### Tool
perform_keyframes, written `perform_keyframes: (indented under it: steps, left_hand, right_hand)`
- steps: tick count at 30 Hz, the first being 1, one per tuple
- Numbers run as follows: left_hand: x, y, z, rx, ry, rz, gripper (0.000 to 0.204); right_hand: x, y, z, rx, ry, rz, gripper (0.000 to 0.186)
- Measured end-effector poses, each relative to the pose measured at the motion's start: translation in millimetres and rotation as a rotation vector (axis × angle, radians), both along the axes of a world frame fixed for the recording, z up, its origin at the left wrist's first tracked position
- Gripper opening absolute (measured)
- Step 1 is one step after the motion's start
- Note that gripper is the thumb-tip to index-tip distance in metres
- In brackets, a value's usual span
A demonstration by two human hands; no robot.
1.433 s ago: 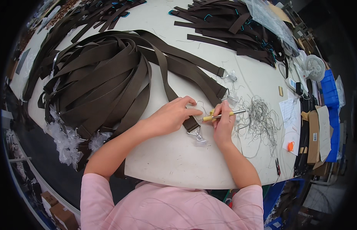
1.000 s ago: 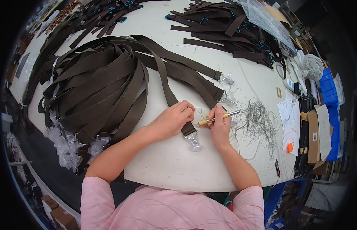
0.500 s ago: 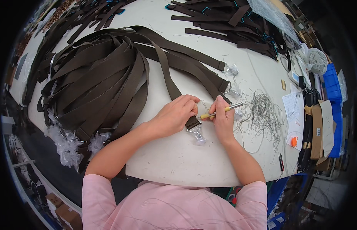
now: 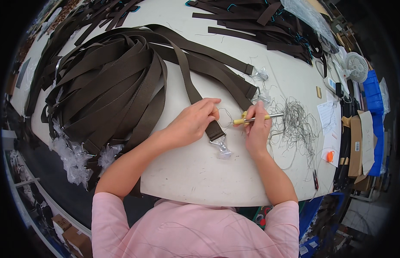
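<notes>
My left hand (image 4: 192,119) has its fingers curled in a pinch on a dark olive strap (image 4: 189,89) near its stitched end. Below them lies that strap's metal clasp (image 4: 221,148), wrapped in clear plastic. My right hand (image 4: 259,131) grips a yellow-handled tool with a metal shaft (image 4: 239,121), whose yellow end points left toward a loose thread beside the strap. A large coiled heap of similar straps (image 4: 107,90) fills the left of the table. Just right of my right hand is a tangle of cut threads (image 4: 294,118).
Dark straps with teal buckles (image 4: 251,30) lie at the back of the white table (image 4: 191,176). On the right are a small white fan (image 4: 355,65), papers (image 4: 326,111), an orange object (image 4: 330,156), small snips (image 4: 315,179), cardboard (image 4: 355,146) and blue bins (image 4: 374,99).
Both hands have moved slightly up the table. My right hand and tool have shifted right, away from the strap, whose end now shows more fully below my left fingers.
</notes>
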State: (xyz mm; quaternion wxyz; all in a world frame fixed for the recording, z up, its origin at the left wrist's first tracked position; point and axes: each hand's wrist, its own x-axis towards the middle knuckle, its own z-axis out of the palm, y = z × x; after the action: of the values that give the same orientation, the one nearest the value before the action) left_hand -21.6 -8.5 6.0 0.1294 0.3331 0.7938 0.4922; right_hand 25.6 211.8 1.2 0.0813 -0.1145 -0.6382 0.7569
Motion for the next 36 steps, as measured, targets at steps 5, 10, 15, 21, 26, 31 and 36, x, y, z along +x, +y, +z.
perform_keyframes:
  steps: [5, 10, 15, 21, 26, 31, 36]
  left_hand:
    - [2, -23, 19, -0.257, 0.431, -0.155, 0.038]
    - [-5, -17, 20, -0.321, 0.412, -0.174, 0.043]
    - [-4, -1, -4, -0.368, 0.764, -0.093, 0.035]
    - [-5, 9, 1, -0.229, 0.803, -0.094, 0.029]
    - [-8, 22, -1, -0.371, 0.798, -0.236, 0.026]
    - [-6, 30, 1, -0.225, 0.731, -0.077, 0.03]
    - [-12, 34, -6, -0.333, 0.795, -0.141, 0.031]
  right_hand:
    - [10, 2, 17, 0.134, 0.223, -0.051, 0.03]
    - [19, 0, 24, 1.143, 0.706, 0.285, 0.028]
    - [19, 11, 13, 1.137, 0.549, 0.229, 0.018]
    - [21, 13, 10, 0.999, 0.513, 0.121, 0.017]
    - [20, 7, 19, 0.955, 0.512, 0.044, 0.018]
    - [21, 19, 16, 0.808, 0.547, 0.034, 0.016]
    - [28, 28, 23, 0.477, 0.412, 0.093, 0.023]
